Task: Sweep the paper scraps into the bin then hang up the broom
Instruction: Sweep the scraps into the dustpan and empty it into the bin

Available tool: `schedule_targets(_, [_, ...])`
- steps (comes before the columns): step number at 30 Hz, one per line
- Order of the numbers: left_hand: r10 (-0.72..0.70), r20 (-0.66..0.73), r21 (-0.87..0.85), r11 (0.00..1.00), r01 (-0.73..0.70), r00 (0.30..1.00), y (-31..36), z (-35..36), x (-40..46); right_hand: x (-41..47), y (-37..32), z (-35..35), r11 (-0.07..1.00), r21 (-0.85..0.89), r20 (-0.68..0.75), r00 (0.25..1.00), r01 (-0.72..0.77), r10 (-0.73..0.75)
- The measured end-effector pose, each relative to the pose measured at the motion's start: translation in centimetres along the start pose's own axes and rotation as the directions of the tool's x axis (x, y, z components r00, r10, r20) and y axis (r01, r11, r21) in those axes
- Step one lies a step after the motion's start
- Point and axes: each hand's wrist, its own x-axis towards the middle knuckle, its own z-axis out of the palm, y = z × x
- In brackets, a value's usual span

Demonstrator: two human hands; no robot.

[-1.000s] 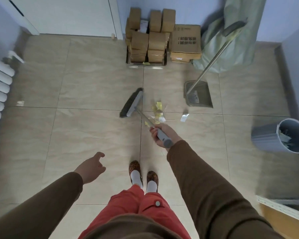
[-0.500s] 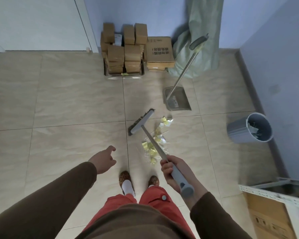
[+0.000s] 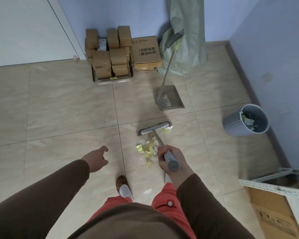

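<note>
While the right hand [image 3: 169,159] gripped the broom [image 3: 154,129], fingers wrapped round its handle, its head had swung from left of the paper scraps [image 3: 148,150] to behind them, gathering them. Left hand [image 3: 97,160] hung loosely spread, empty. Dustpan [image 3: 168,98] stood ahead, bin [image 3: 245,120] farther right; nothing blocked the way.

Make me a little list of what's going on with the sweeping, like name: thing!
right hand: closed around the broom handle
left hand: empty, fingers spread, held out over the floor
broom: head on the tiles, at the far end of the scraps
paper scraps: yellow pile between broom head and feet
dustpan: on the floor beyond the broom, handle leaning on a green sack
bin: by the right wall, some scraps inside
</note>
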Motion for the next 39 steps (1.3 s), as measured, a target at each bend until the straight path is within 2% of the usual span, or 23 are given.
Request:
schedule_targets(4, [0.048,-0.04,-0.014,0.999,-0.048,0.998,6.3,-1.8,2.1,-5.2,-4.4,-0.1,0.991,0.124,0.062,0.997,-0.056,0.048])
schedule_targets(7, [0.066,-0.081,-0.031,0.997,-0.069,0.994,12.1,-3.6,4.2,-8.1,-8.2,1.3,0.988,0.133,0.098,0.993,-0.08,0.068])
schedule_targets(10, [0.08,-0.132,-0.053,0.995,-0.088,0.988,18.8,-5.8,6.7,-9.6,-13.0,4.7,0.996,0.062,0.111,0.992,-0.065,0.058])
schedule_targets(14, [0.147,-0.283,-0.047,0.985,-0.167,0.948,28.5,-9.6,10.0,-8.6,-20.1,8.8,0.983,-0.177,0.023,0.999,0.043,-0.04])
schedule_targets(17, [0.22,-0.474,-0.013,0.966,-0.256,0.852,35.4,-13.2,12.3,-6.8,-24.6,11.1,0.937,-0.327,-0.06,0.987,0.121,-0.149])
schedule_targets(20, [0.312,-0.662,0.121,0.942,-0.314,0.681,40.9,-17.0,14.3,-4.4,-28.4,13.3,0.876,-0.451,-0.106,0.964,0.173,-0.245])
schedule_targets(22, [0.343,-0.748,0.21,0.935,-0.286,0.568,43.7,-19.3,15.6,-2.6,-30.5,14.7,0.829,-0.525,-0.114,0.949,0.194,-0.295])
schedule_targets(23, [0.343,-0.77,0.237,0.937,-0.258,0.538,44.7,-20.3,16.4,-1.6,-31.4,15.4,0.812,-0.551,-0.108,0.949,0.192,-0.297])
schedule_targets(24, [0.332,-0.775,0.245,0.942,-0.229,0.538,45.5,-21.2,17.3,-0.7,-32.3,15.9,0.806,-0.563,-0.095,0.955,0.182,-0.282])
schedule_targets(25, [0.311,-0.763,0.237,0.95,-0.201,0.567,46.1,-22.1,18.3,0.2,-33.2,16.4,0.811,-0.561,-0.081,0.964,0.166,-0.254])
schedule_targets(29, [0.192,-0.584,0.225,0.972,-0.069,0.788,47.1,-25.0,22.4,3.3,-36.7,17.2,0.797,-0.596,-0.096,0.977,0.096,-0.19])
schedule_targets(30, [0.184,-0.553,0.249,0.967,-0.05,0.812,47.3,-25.4,23.1,3.8,-37.3,17.0,0.787,-0.61,-0.107,0.975,0.091,-0.195])
schedule_targets(32, [0.186,-0.553,0.235,0.97,-0.063,0.812,47.6,-26.1,23.7,4.0,-37.8,16.4,0.781,-0.62,-0.119,0.974,0.079,-0.192])
schedule_targets(35, [0.148,-0.528,0.157,0.985,-0.075,0.836,47.7,-26.0,23.4,3.5,-37.9,14.1,0.748,-0.661,-0.134,0.97,0.066,-0.205])
schedule_targets(37, [0.053,-0.405,0.023,0.999,-0.047,0.913,47.2,-25.0,22.9,3.0,-37.8,12.2,0.695,-0.717,-0.17,0.955,0.05,-0.244])
schedule_targets(39, [-0.019,-0.224,-0.17,0.985,-0.02,0.974,46.4,-23.1,22.0,2.4,-37.7,10.4,0.633,-0.773,-0.182,0.939,0.048,-0.292])
